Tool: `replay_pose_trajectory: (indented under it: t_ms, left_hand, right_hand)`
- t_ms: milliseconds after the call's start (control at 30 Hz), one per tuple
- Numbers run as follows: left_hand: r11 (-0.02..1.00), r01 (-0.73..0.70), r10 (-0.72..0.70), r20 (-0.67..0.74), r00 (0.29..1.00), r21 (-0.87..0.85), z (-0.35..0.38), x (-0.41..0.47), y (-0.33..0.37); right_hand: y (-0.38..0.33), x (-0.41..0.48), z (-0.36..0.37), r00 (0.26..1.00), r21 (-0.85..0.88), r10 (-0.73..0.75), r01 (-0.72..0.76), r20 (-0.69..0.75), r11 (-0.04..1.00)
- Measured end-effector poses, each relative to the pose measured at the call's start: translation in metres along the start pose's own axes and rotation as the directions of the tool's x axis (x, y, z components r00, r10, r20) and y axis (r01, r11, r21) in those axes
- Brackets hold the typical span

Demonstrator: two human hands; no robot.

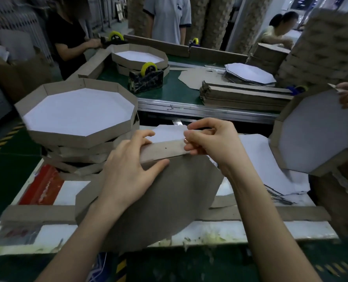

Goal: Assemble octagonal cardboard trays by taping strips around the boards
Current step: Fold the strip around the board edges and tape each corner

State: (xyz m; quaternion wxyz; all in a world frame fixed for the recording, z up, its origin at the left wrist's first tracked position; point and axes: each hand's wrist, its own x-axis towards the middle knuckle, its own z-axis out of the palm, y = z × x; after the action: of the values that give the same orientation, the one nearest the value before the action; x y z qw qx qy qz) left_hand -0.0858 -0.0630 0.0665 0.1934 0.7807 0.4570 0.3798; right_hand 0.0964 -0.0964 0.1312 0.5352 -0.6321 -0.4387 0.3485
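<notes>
Person in black top (69, 37), person in grey shirt (169, 15), green conveyor belt (175, 89), yellow-striped floor (6, 137)

Under the left hand (128, 165) and right hand (213, 143) lies a scuffed white workbench (71, 192); just beyond them runs a long green-topped table (175, 88) with a ribbed metal edge (189, 110). Left of the left hand, dark green floor (12, 171) carries yellow-and-black hazard stripes (5, 139). The light is dim and even

Place: cardboard packaging workshop | seen from my bench (291, 228): green conveyor belt (175, 88), stacked trays (83, 138), piles of strips (240, 96), tape dispensers (146, 78) | other workers (71, 37) standing at the line
</notes>
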Motion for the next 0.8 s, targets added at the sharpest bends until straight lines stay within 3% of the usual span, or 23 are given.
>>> replay_pose_trajectory:
  t_ms: [300,533,800]
  left_hand:
    - [0.992,-0.126,0.126,0.026,0.992,0.015,-0.011,-0.005,-0.002]
    - [0.941,-0.243,0.195,0.207,0.959,0.237,-0.017,-0.002,-0.006]
    - [0.884,-0.32,0.243,0.248,0.938,0.342,-0.017,0.001,-0.004]
  right_hand:
    - [0.015,-0.035,0.012,0.997,0.049,0.052,-0.05,-0.056,0.998]
    - [0.023,-0.043,0.019,0.995,0.077,0.071,-0.066,-0.064,0.995]
    - [0.026,-0.044,0.019,0.997,0.068,0.063,-0.061,-0.041,0.996]
